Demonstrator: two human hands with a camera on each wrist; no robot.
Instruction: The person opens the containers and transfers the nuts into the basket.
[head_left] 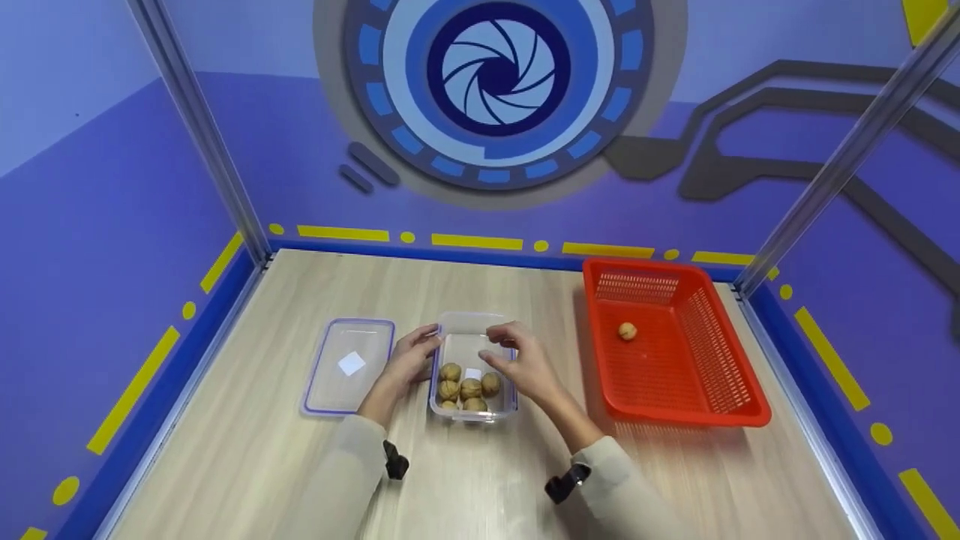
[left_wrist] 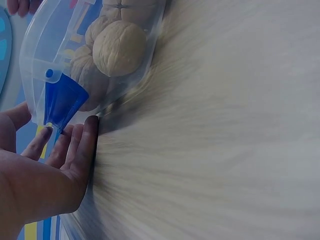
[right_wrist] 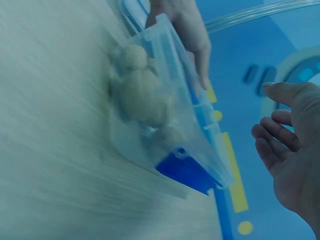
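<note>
A clear plastic food container stands on the table with several walnuts gathered at its near end. My left hand holds the container's left side, thumb at the rim and the other fingers along the outer wall by a blue clip. Over the container's right edge hovers my right hand; its thumb and fingers are spread apart with nothing between them. The right wrist view shows this hand raised above the rim, fingers loosely bent.
To the right sits a red plastic basket with a single walnut in it. A clear lid with a blue seal and a white label lies left of the container. Printed walls enclose the table's back and sides.
</note>
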